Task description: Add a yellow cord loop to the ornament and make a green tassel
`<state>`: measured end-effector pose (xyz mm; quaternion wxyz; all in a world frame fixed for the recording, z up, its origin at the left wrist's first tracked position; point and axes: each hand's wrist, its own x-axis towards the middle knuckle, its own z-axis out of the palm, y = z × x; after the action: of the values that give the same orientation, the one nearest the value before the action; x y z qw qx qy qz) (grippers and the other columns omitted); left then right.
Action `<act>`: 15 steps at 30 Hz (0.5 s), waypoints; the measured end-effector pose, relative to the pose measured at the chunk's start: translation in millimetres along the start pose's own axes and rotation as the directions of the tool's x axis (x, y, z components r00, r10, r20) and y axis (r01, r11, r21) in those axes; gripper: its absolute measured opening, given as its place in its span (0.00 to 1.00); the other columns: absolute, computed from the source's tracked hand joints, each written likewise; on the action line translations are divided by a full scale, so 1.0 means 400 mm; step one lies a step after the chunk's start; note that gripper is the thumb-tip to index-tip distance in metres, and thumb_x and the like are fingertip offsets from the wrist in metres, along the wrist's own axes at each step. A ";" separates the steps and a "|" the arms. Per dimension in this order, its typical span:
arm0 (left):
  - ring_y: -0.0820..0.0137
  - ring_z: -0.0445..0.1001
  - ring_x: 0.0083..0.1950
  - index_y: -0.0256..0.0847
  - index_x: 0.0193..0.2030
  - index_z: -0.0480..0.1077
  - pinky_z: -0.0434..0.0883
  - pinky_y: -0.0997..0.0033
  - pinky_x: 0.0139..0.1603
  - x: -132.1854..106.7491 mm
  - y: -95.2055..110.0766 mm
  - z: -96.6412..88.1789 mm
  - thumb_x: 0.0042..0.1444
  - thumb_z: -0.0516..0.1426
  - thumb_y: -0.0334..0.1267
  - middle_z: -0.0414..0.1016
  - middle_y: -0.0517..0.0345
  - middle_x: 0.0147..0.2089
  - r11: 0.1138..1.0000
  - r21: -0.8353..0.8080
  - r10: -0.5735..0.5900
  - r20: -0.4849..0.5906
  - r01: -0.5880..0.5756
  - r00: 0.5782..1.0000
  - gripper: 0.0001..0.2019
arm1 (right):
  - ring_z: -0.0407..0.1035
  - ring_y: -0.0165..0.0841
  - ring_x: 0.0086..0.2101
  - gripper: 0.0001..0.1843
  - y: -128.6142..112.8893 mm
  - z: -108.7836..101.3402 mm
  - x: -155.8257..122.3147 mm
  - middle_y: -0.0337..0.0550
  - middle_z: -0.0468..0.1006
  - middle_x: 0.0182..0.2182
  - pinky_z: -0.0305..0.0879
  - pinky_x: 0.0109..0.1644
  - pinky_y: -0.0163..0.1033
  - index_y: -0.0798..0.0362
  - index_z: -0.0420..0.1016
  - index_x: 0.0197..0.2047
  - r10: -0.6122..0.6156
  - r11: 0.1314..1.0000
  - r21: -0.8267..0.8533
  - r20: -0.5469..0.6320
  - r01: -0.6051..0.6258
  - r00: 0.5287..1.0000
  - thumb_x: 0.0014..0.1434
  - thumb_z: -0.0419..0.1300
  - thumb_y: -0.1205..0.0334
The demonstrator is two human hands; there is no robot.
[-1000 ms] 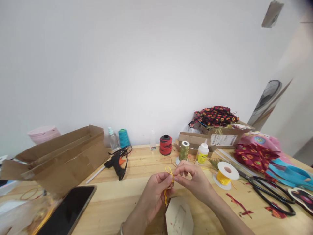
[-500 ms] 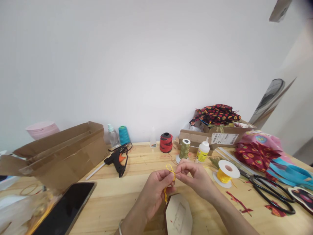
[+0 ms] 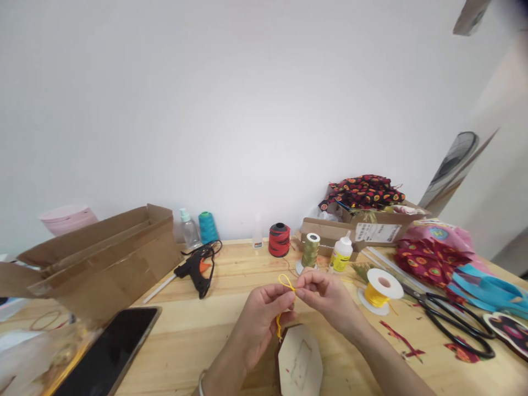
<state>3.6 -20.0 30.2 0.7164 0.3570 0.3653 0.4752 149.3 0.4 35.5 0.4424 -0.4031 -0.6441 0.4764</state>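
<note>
Bright, diffuse light, pale wall (image 3: 256,126) brightest mid-frame, faint soft shadows, wide-angle stretching toward edges, dark blur upper right

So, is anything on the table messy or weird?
Just a bit messy: red cloth scraps lie loose on the table around the scissors, like leftovers from cutting. Behind, patterned cloth is heaped above the cardboard box, looking overstuffed. I see no spill.

My yellow cord (image 3: 279,328): matt. My desk (image 3: 181,341): smooth, grained pale wood. Box (image 3: 113,269), left of frame: matt brown cardboard, creased. Phone (image 3: 109,349), lower left: glossy dark screen.
</note>
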 end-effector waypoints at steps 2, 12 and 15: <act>0.81 0.62 0.25 0.32 0.27 0.72 0.66 0.82 0.29 0.000 -0.002 -0.001 0.42 0.61 0.34 0.65 0.61 0.24 1.000 0.022 0.011 -0.005 -0.011 1.000 0.06 | 0.56 0.25 0.22 0.07 0.001 -0.001 0.001 0.35 0.62 0.21 0.53 0.26 0.31 0.54 0.68 0.23 0.005 1.000 -0.009 -0.005 -0.005 1.000 0.46 0.59 0.60; 0.82 0.58 0.23 0.36 0.30 0.74 0.59 0.84 0.22 0.004 -0.009 -0.003 0.39 0.62 0.35 0.68 0.58 0.27 0.990 0.131 0.064 -0.064 -0.056 0.996 0.08 | 0.55 0.25 0.22 0.07 0.005 0.001 0.007 0.35 0.62 0.20 0.53 0.25 0.30 0.54 0.69 0.23 -0.001 0.999 -0.047 -0.023 0.000 1.000 0.46 0.58 0.60; 0.83 0.51 0.20 0.35 0.32 0.74 0.52 0.83 0.18 0.002 -0.008 0.001 0.40 0.61 0.37 0.64 0.61 0.23 0.978 0.194 0.087 -0.042 -0.077 0.995 0.10 | 0.54 0.24 0.21 0.06 0.007 0.002 0.009 0.35 0.62 0.20 0.52 0.24 0.30 0.54 0.69 0.24 -0.005 0.998 -0.063 -0.035 0.003 0.999 0.46 0.58 0.60</act>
<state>5.5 -20.3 27.5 0.6488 0.4273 0.4126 0.4757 148.0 4.1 33.2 0.4419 -0.4238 -0.6517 0.4477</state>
